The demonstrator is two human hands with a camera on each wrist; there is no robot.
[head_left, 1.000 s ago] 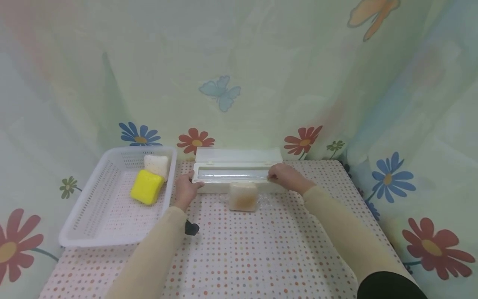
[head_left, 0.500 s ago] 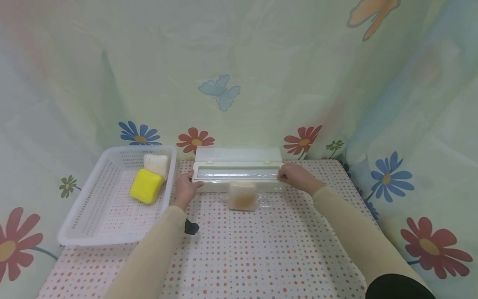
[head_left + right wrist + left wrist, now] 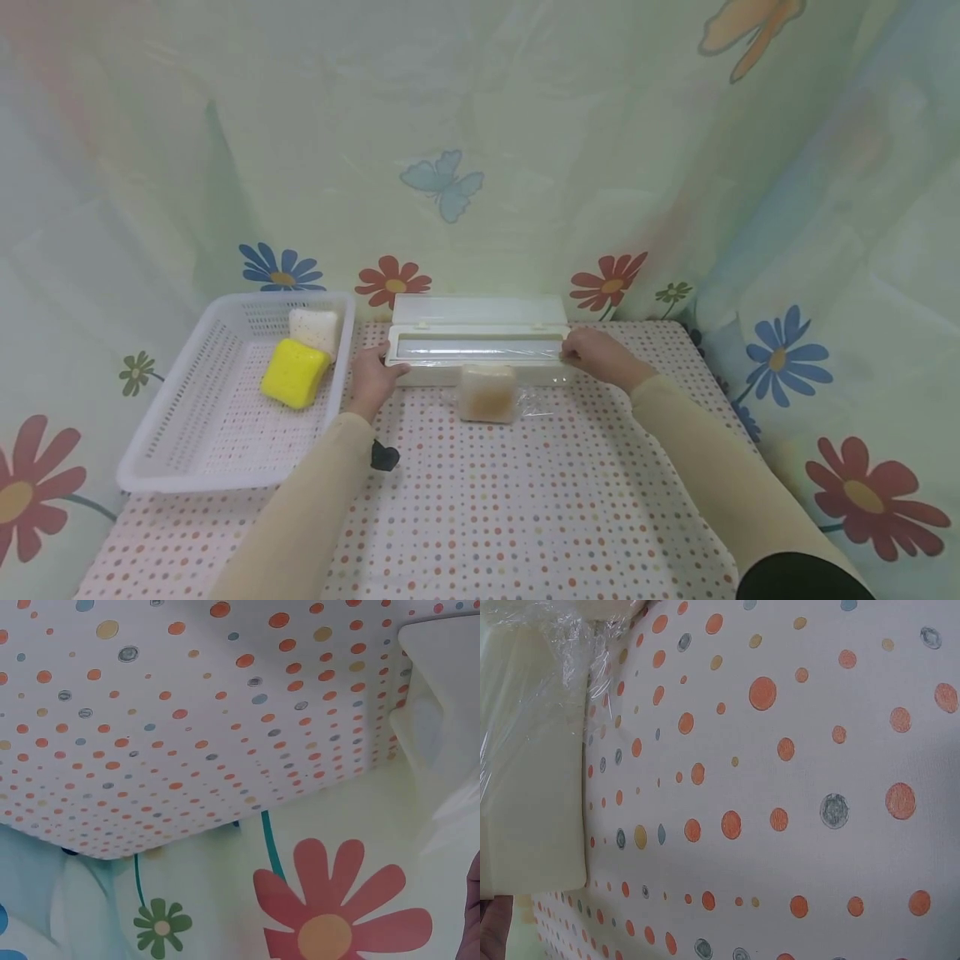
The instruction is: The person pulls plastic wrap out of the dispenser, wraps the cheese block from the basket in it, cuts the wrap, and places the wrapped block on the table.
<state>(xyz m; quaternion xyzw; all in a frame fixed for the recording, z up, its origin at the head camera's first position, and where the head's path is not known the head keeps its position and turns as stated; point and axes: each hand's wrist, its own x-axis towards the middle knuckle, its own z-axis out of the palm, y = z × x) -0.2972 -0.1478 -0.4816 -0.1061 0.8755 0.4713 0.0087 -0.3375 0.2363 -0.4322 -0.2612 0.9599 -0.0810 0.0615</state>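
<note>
In the head view a white cling film dispenser [image 3: 480, 376] lies at the back of the table, its lid [image 3: 480, 311] raised. My left hand [image 3: 371, 382] grips the left end, thumb in front. At the right end, my right hand [image 3: 598, 357] has its fingers curled at the front edge, pinching clear cling film [image 3: 534, 350]; its fingertips are partly hidden. Against the dispenser's front sits a whitish block [image 3: 487, 393] with a tan patch, clear film about it. The left wrist view shows crinkled film [image 3: 574, 656] over the dispenser's front.
A white perforated plastic basket [image 3: 161, 417] stands at the left, holding a yellow sponge-like block [image 3: 295, 373] and a speckled white block [image 3: 315, 331]. A dotted cloth [image 3: 480, 517] covers the table. Behind hangs a flowered curtain [image 3: 525, 125].
My right hand has moved right along the dispenser to its end, mostly in the first half second. My left hand keeps its grip, and the blocks stay in place.
</note>
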